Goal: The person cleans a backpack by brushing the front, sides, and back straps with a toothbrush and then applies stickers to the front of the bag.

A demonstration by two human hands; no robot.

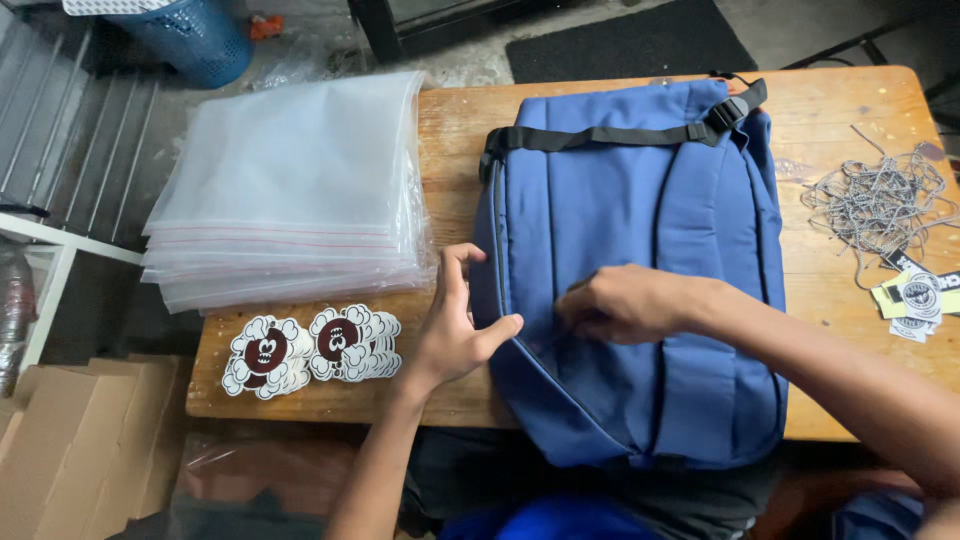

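Plastic blue mesh basket [195,35] stands at the upper left of the frame on the floor; its contents cannot be made out. Across the worn wooden table [860,110] lie a stack of clear plastic bags [295,190], round white-and-maroon stickers [310,350] and tangled grey string [880,205]. At centre, the blue fabric backpack [630,270] lies flat, long axis running top to bottom of the frame, black strap end uppermost. The left hand [455,325] presses open against its left edge; the right hand [625,303] pinches something small on its front.
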